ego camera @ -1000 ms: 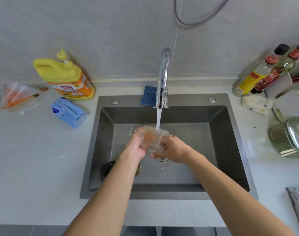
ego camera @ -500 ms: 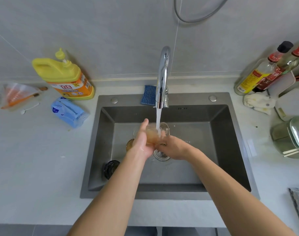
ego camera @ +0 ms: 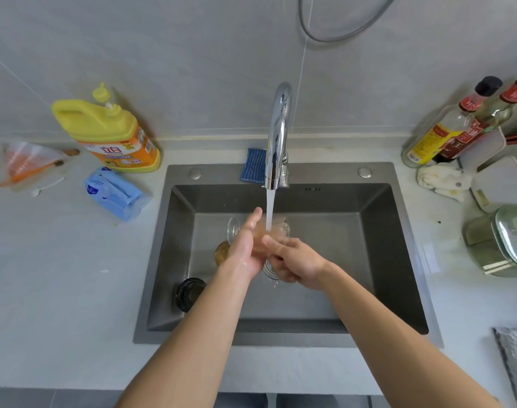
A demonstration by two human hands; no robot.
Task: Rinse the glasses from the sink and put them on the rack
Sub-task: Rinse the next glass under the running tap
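Note:
A clear glass (ego camera: 276,228) is under the water stream from the chrome tap (ego camera: 278,134), over the sink (ego camera: 392,260). My left hand (ego camera: 245,248) presses flat against the glass's left side with straight fingers. My right hand (ego camera: 298,265) curls round the glass from the right and below. On the sink floor, another clear glass (ego camera: 233,228) shows behind my left hand. An amber glass (ego camera: 221,254) stands left of my left wrist. A dark glass (ego camera: 189,293) stands at the front left. A further clear glass (ego camera: 269,273) shows partly under my right hand.
A yellow detergent bottle (ego camera: 110,134) and a blue packet (ego camera: 113,192) lie on the counter at left. Sauce bottles (ego camera: 445,128), a rag (ego camera: 442,181) and a lidded pot (ego camera: 501,240) crowd the right side. A blue sponge (ego camera: 253,167) sits behind the tap. A grey mat (ego camera: 513,363) lies front right.
The glass has gone from tilted between both hands to sitting under the stream. My left hand's fingers have straightened flat against it. The amber glass has come into sight.

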